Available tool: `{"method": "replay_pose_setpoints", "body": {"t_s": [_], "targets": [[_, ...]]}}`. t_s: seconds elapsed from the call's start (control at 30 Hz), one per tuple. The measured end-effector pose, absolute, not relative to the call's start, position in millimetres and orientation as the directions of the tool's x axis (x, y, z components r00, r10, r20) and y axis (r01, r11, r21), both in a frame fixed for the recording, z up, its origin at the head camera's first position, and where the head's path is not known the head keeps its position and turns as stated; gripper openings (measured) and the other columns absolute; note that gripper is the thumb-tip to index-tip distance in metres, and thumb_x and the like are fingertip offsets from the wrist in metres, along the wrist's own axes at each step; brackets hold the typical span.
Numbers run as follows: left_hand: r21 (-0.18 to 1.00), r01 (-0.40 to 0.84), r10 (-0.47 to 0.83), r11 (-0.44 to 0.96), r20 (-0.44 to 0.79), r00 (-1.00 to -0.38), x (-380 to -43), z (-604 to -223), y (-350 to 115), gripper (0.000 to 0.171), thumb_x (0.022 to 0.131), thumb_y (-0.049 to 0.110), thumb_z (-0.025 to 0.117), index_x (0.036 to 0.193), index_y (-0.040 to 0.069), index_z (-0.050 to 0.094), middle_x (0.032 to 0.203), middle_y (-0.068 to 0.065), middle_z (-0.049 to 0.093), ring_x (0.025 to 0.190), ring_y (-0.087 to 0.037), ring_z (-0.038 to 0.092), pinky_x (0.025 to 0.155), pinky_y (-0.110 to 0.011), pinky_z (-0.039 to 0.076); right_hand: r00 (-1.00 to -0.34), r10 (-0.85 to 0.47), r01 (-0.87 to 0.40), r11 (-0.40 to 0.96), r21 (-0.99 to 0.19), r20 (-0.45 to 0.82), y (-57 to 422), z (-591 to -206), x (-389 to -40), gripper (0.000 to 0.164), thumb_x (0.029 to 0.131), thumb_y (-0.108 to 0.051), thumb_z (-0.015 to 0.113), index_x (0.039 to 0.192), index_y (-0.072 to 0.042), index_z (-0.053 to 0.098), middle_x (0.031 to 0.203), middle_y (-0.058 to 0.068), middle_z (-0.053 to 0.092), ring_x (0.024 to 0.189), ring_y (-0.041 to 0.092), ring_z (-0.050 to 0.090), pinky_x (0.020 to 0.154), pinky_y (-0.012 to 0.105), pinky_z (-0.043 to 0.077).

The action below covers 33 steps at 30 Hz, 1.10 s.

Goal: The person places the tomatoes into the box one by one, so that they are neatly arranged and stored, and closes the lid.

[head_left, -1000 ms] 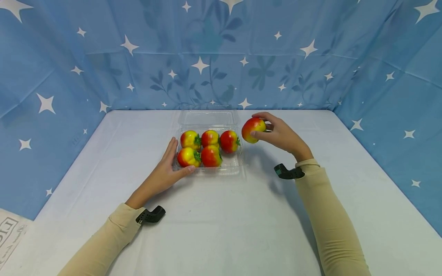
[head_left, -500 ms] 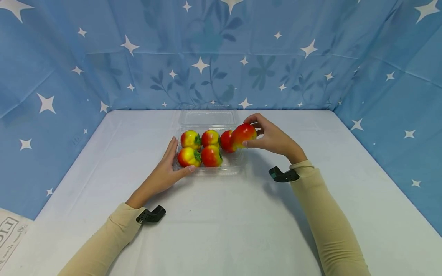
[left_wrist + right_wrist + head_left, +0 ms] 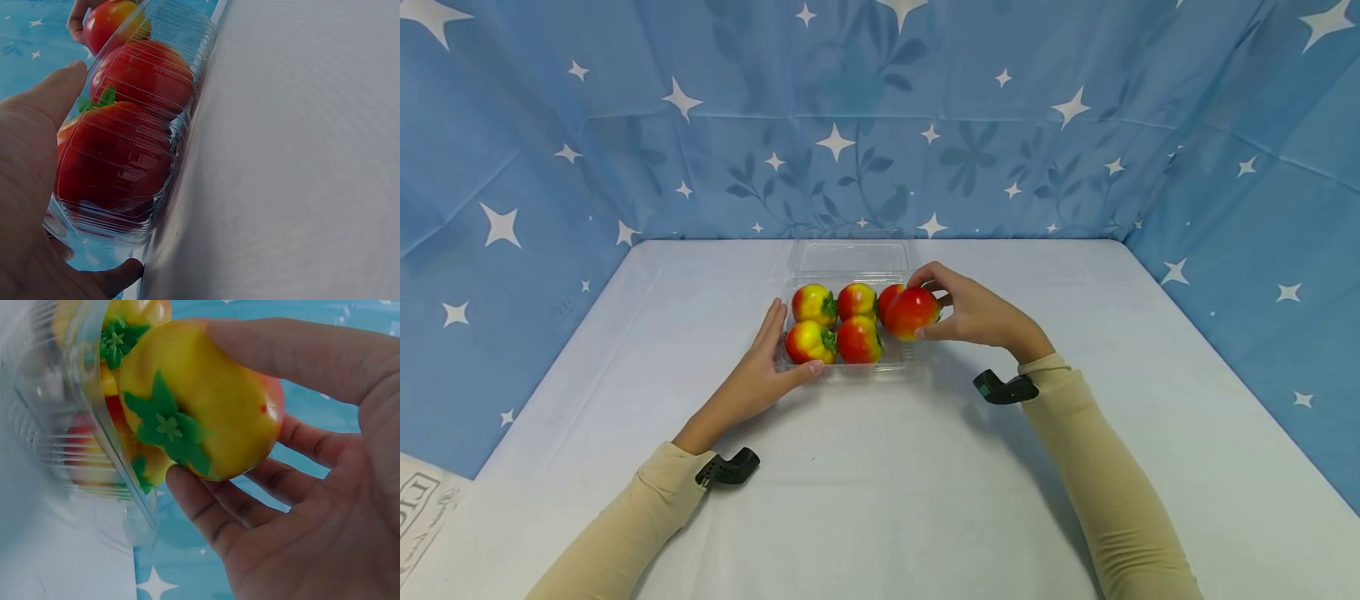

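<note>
My right hand (image 3: 981, 315) grips a glossy red-and-yellow fruit (image 3: 912, 313) with a star-shaped green leafy top, thumb on its near side and fingers around the far side. It hangs at the right end of a clear plastic clamshell box (image 3: 891, 365) and partly covers a similar fruit (image 3: 891, 293) behind it. In the right wrist view, the held fruit (image 3: 200, 400) shows its leafy top beside the box wall. My left hand (image 3: 756, 379) lies along the box's left end with straight fingers, the thumb reaching to the front edge.
Several similar fruits (image 3: 859, 340) sit in two rows in the box. Its transparent lid (image 3: 852, 255) lies open toward the back. A white cloth covers the table (image 3: 865, 500), with a blue starry curtain (image 3: 880, 100) behind and printed paper (image 3: 426, 517) at lower left.
My right hand has moved left and lower with the fruit, from right of the box to over its right end. The left hand has stayed in place.
</note>
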<state>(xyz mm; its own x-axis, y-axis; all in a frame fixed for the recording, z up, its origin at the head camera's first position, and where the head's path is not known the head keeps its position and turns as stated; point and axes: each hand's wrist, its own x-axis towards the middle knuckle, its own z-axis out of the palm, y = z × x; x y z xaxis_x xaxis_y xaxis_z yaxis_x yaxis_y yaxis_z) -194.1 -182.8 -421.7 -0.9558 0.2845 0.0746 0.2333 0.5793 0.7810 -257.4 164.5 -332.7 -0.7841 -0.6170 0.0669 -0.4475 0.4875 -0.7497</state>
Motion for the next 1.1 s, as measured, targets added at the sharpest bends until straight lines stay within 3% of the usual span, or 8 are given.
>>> {"method": "replay_pose_setpoints", "body": {"t_s": [0.43,1.1], "targets": [[0.781,0.242,0.287,0.576,0.085,-0.954,-195.1,-424.1,-183.5,0.116,0.097,0.057,0.073,0.173,0.012,-0.003,0.179,-0.004,-0.01,0.164,-0.03,0.0,0.126,-0.064,0.012,-0.741,-0.67,-0.523,0.535,-0.664,0.043,153.4,-335.5,-250.7,0.064,0.081,-0.001,0.088,0.136,-0.006,0.055,0.141,0.011,0.057,0.13,0.032,0.053,0.1,0.046,0.058],[0.78,0.234,0.282,0.581,0.077,-0.956,-193.9,-421.9,-182.6,0.116,0.097,0.058,0.073,0.173,0.012,-0.002,0.179,-0.003,-0.01,0.164,-0.031,0.0,0.126,-0.065,0.012,-0.729,-0.682,-0.54,0.622,-0.567,-0.054,147.7,-332.4,-241.7,0.057,0.087,-0.007,0.086,0.139,-0.008,0.063,0.145,0.013,0.054,0.133,0.033,0.052,0.107,0.053,0.053]]}}
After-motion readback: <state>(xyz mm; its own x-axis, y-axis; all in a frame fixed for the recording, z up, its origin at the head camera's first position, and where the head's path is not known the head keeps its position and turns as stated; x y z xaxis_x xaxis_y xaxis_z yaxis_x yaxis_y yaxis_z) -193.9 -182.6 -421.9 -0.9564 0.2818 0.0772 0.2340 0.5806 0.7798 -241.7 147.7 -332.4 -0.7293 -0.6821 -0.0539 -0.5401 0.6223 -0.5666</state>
